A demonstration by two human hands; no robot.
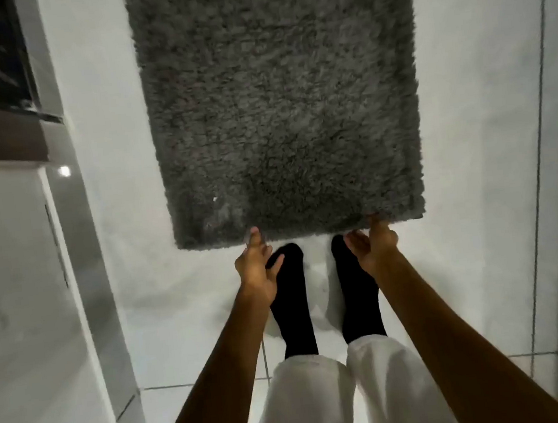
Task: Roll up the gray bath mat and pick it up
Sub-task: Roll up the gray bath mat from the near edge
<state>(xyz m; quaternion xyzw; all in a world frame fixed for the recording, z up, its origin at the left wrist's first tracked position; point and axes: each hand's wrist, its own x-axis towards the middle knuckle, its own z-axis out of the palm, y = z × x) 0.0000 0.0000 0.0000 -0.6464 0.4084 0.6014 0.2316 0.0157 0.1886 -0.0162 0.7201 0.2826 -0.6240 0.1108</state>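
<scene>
Flanking hands [313, 259] at mat [280, 107] edge

Dim, soft-focus, edges warped

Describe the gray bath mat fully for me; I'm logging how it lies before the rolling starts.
The gray bath mat is a dark gray rectangle with a thick, shaggy pile that looks soft and plush. It lies flat and unrolled on the white tiled floor, its long side running away from the person; its far end is cut off by the top of the picture. A few pale specks sit near its near left corner. The left hand and right hand touch its near edge with the fingertips, just ahead of the black-socked feet.
</scene>
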